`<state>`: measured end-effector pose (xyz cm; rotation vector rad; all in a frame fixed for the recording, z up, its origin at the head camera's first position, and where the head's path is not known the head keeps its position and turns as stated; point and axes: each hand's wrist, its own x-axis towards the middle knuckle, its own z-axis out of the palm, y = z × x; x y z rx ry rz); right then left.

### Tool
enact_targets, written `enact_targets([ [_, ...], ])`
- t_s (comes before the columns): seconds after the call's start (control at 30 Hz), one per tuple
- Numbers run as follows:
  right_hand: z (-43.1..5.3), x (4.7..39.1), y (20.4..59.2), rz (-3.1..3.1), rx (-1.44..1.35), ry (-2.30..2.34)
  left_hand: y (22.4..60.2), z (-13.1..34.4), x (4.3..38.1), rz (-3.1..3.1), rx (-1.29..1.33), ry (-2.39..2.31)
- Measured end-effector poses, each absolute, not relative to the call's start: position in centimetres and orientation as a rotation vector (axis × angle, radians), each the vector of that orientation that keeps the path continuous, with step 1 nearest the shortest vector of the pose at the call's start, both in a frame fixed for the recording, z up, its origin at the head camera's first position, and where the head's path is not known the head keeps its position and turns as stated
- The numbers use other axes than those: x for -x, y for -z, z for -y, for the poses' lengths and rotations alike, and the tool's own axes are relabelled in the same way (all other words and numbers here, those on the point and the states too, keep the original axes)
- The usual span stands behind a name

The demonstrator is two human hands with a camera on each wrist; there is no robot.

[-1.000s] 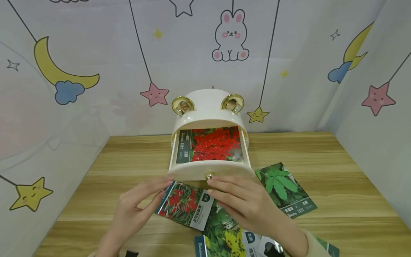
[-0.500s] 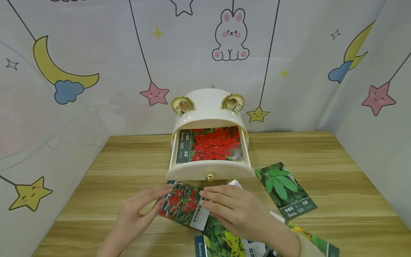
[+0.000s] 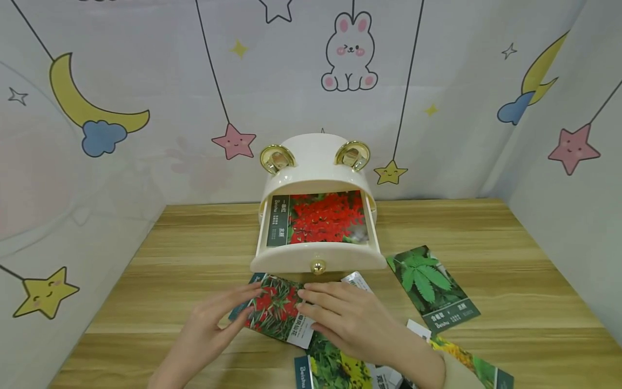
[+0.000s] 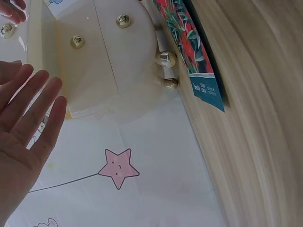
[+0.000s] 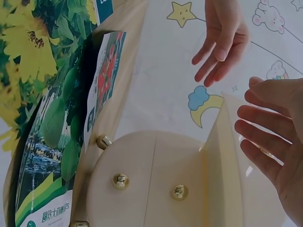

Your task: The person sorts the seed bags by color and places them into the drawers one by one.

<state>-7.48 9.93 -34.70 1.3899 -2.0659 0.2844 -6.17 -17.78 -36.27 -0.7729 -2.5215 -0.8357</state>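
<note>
A white storage box (image 3: 316,156) with gold ears has its upper drawer (image 3: 286,260) pulled out. Inside that drawer lies a seed packet (image 3: 325,219) picturing red flowers. In front of the drawer is another red-flower seed packet (image 3: 277,302), with both hands over it in the head view. My left hand (image 3: 209,324) is near its left side, fingers extended and slightly bent. My right hand (image 3: 359,321) is over its right end and hides part of it. The wrist views show both hands (image 4: 28,127) raised off the packets, holding nothing.
More seed packets lie on the wooden table (image 3: 194,248): a yellow-flower packet (image 3: 332,362) at the front, a green-leaf packet (image 3: 430,286) on the right, and another packet (image 3: 486,367) partly under the right sleeve. A printed cloth (image 3: 194,70) hangs behind the box.
My right hand has moved off the drawer knob, toward me and a little left. The left hand has come slightly toward me from the drawer's corner. The drawer stays pulled out.
</note>
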Motion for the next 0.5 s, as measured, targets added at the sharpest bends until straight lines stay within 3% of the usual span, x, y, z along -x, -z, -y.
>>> enact_targets([
  [0.5,-9.1,7.9,36.3,2.215,-1.451,-0.233,37.5,17.6,6.6,2.664,0.763,0.834],
])
